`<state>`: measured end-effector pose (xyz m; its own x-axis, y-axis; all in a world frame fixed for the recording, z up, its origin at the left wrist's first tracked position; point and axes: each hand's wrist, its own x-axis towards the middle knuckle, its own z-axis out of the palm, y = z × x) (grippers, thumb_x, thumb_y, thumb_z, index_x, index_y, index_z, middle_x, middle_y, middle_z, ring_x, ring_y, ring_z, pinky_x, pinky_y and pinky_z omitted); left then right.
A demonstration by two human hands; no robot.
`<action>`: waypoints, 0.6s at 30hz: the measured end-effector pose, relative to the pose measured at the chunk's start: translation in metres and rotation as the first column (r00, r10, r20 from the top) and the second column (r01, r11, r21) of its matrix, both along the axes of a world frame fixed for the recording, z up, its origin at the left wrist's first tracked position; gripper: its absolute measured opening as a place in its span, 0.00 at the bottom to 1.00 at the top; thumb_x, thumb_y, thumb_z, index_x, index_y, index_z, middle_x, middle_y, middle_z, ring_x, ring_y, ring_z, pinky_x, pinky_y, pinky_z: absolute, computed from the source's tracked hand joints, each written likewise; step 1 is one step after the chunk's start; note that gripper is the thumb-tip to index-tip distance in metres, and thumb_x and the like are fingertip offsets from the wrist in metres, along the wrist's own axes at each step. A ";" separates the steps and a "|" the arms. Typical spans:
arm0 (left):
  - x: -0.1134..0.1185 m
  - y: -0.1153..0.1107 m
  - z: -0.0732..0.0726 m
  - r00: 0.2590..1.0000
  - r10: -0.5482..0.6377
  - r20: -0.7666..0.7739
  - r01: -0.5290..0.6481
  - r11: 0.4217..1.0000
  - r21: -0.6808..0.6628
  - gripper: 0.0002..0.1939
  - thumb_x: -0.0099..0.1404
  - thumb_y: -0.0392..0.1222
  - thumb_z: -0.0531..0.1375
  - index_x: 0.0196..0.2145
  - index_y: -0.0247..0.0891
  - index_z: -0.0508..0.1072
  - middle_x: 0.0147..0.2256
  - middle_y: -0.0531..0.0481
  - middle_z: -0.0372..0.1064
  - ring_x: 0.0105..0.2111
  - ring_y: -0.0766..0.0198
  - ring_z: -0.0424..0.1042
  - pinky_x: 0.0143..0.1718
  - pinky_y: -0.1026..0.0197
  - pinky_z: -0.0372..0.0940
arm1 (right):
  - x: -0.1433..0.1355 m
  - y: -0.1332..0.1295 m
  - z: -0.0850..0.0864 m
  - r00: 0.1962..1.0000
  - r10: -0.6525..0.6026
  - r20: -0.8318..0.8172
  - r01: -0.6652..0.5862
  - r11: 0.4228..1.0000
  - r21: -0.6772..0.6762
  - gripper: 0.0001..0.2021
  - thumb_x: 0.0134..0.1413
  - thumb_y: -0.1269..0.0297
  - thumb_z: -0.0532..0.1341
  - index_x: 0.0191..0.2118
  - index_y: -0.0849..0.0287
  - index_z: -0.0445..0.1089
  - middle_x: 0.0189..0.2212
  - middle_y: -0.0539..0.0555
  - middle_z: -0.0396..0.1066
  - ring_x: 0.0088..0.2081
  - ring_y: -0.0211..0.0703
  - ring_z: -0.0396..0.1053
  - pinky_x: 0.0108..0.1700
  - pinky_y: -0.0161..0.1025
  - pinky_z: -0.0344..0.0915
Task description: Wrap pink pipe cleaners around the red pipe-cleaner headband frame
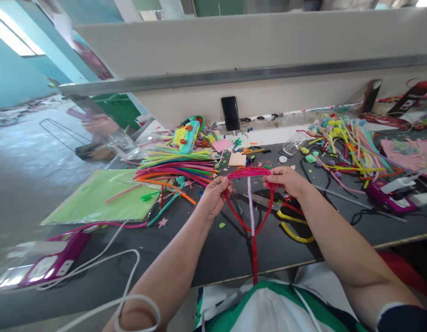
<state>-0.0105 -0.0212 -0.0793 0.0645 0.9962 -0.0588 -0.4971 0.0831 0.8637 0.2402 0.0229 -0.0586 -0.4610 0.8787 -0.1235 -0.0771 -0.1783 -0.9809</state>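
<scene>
Between my two hands a pipe cleaner shape is stretched above the table. Its top is a bundle of pink pipe cleaners (248,172). My left hand (217,191) pinches the left end of that bundle, and my right hand (283,180) pinches the right end. Red pipe cleaners (238,216) curve down from both ends and meet in a point. A pale lilac pipe cleaner (251,203) runs down the middle to that point. Below it a thicker red stem (255,260) hangs toward my lap. Yellow-handled scissors (296,233) lie beside my right forearm, partly hidden.
A pile of coloured pipe cleaners (178,166) lies left of my hands, beside a green sheet (99,196). More tangled pipe cleaners (351,143) lie at right. A black phone (230,113) leans on the back panel. Purple power strips (389,196) and white cables (132,263) flank me.
</scene>
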 end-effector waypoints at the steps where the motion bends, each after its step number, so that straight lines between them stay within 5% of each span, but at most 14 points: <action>1: 0.000 0.000 -0.001 1.000 0.002 -0.001 -0.002 1.000 0.003 0.13 0.53 0.43 0.68 0.25 0.35 0.68 0.21 0.56 0.62 0.22 0.72 0.62 0.33 0.64 0.66 | -0.001 0.000 0.000 0.999 -0.007 0.032 0.006 0.999 0.036 0.14 0.39 0.58 0.71 0.29 0.64 0.76 0.24 0.55 0.76 0.24 0.35 0.70 0.28 0.31 0.63; 18: -0.005 0.002 -0.001 0.998 -0.016 -0.063 0.011 0.996 -0.085 0.20 0.57 0.55 0.63 0.32 0.31 0.72 0.24 0.50 0.67 0.25 0.69 0.67 0.32 0.61 0.70 | -0.001 0.001 -0.005 0.991 -0.051 0.121 0.034 0.990 0.137 0.17 0.47 0.50 0.64 0.31 0.62 0.75 0.23 0.53 0.75 0.21 0.34 0.67 0.26 0.31 0.62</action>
